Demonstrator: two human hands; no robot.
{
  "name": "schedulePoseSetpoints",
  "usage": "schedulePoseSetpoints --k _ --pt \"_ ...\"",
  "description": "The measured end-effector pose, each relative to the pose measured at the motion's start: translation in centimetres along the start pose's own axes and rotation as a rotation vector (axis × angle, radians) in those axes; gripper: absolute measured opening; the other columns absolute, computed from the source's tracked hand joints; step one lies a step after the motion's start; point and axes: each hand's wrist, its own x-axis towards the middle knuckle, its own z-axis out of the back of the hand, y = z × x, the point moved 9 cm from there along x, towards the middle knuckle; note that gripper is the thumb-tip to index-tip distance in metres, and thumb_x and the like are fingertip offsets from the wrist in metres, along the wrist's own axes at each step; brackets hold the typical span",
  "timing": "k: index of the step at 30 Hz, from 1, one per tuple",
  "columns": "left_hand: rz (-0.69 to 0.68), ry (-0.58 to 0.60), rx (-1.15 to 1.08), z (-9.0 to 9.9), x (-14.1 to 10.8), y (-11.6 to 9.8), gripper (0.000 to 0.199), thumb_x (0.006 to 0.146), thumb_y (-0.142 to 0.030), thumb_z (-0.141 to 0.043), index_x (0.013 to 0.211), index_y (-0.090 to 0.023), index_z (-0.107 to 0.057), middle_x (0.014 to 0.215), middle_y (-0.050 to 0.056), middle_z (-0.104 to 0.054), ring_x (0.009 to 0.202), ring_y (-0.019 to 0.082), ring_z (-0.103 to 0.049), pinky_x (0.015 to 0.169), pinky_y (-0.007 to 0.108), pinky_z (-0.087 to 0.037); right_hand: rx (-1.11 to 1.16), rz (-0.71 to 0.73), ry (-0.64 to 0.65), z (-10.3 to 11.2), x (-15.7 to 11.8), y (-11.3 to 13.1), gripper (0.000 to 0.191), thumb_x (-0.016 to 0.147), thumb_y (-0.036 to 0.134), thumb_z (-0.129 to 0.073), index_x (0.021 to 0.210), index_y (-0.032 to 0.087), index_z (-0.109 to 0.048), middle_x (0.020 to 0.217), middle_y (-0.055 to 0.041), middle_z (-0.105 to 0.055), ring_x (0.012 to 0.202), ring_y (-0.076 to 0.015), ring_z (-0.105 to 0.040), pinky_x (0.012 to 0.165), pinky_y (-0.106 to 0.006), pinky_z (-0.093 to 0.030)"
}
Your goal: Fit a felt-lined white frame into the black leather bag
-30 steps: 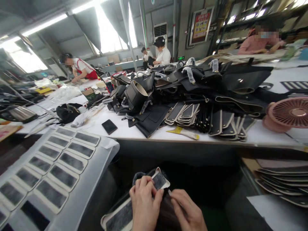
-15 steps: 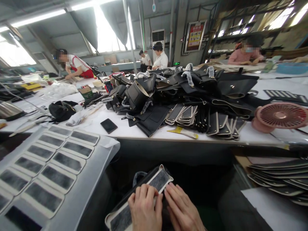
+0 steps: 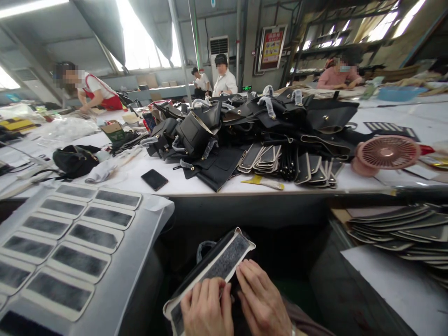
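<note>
Since a moment ago the left hand has slid toward six o'clock along the grey-faced, cream-edged strip; right hand fingers, apparently pressed together, flatten its edge.

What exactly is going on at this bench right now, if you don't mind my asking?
A person presses both hands, left hand and right hand, onto a flat dark panel with a pale border held low in front of the table. Similar panels lie in rows to the left; black bags are heaped on the table.
</note>
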Motion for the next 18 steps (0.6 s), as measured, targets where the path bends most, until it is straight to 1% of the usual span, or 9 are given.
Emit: schedulePoseSetpoints --k 4,8,18 --pt "0.025 -0.022 0.01 0.8 -0.5 0.8 0.024 0.094 -0.026 -0.049 0.076 -0.024 -0.065 0.073 0.0 -0.069 0.075 0.021 -0.062 0.079 0.038 -0.031 0.003 -0.012 -0.005 -0.1 0.4 1.1 0.041 0.085 0.005 -0.044 0.122 0.002 -0.062 0.117 -0.019 -0.067 0.119 -0.0292 -0.057 0.096 -0.043 -0.056" --pt "0.05 -0.04 0.015 1.6 -1.1 1.6 0.022 0.092 -0.029 -0.051 0.076 -0.025 -0.066 0.073 0.0 -0.069 0.075 0.022 -0.062 0.079 0.039 -0.031 0.012 0.02 -0.011 -0.5 0.5 2.6 0.041 0.083 0.003 -0.043 0.12 0.001 -0.062 0.113 -0.0198 -0.067 0.119 -0.0296 -0.057 0.097 -0.044 -0.056" --pt "0.11 -0.119 -0.032 3.5 -2.2 3.2 0.017 0.088 -0.03 -0.056 0.075 -0.028 -0.066 0.071 -0.003 -0.07 0.074 0.022 -0.062 0.081 0.042 -0.03 -0.009 0.071 0.03 -1.3 0.4 5.3 0.04 0.082 0.003 -0.042 0.116 -0.001 -0.064 0.11 -0.0207 -0.068 0.115 -0.0298 -0.059 0.095 -0.044 -0.057"
